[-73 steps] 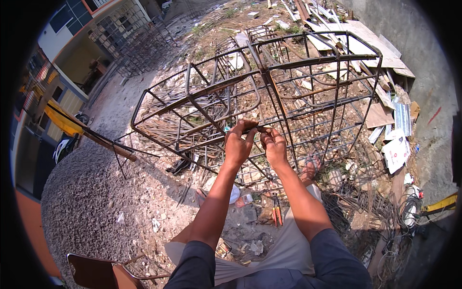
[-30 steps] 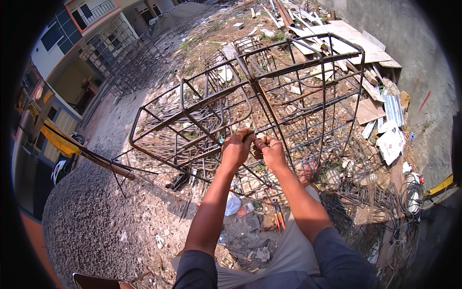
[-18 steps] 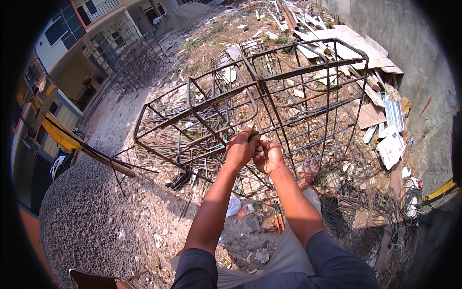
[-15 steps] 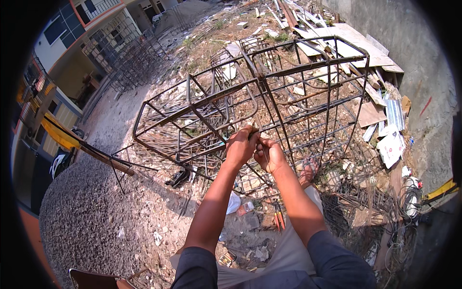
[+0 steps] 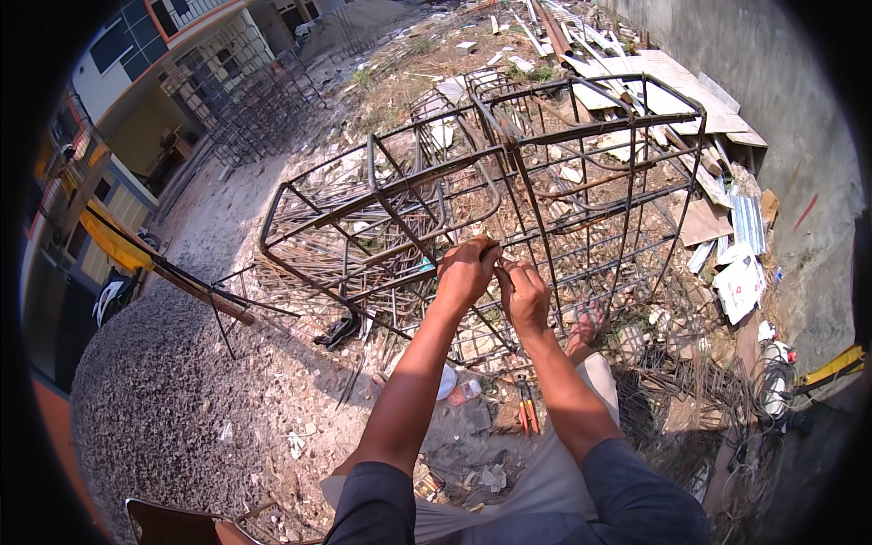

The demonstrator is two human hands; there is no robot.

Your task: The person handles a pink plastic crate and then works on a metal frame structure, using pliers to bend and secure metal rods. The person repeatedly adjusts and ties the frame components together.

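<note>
A grey concrete wall (image 5: 808,154) rises on your right, while a house (image 5: 98,89) with dark windows (image 5: 111,41) stands far left. Bright sunlight crosses the stony, littered ground (image 5: 336,431) before you. Near left, you have a gravel heap (image 5: 163,391) and a brown chair (image 5: 162,522).

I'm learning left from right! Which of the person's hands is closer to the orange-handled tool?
Right. In the picture, the right hand is almost straight above the orange-handled tool; the left hand is higher and off to the tool's left.
</note>
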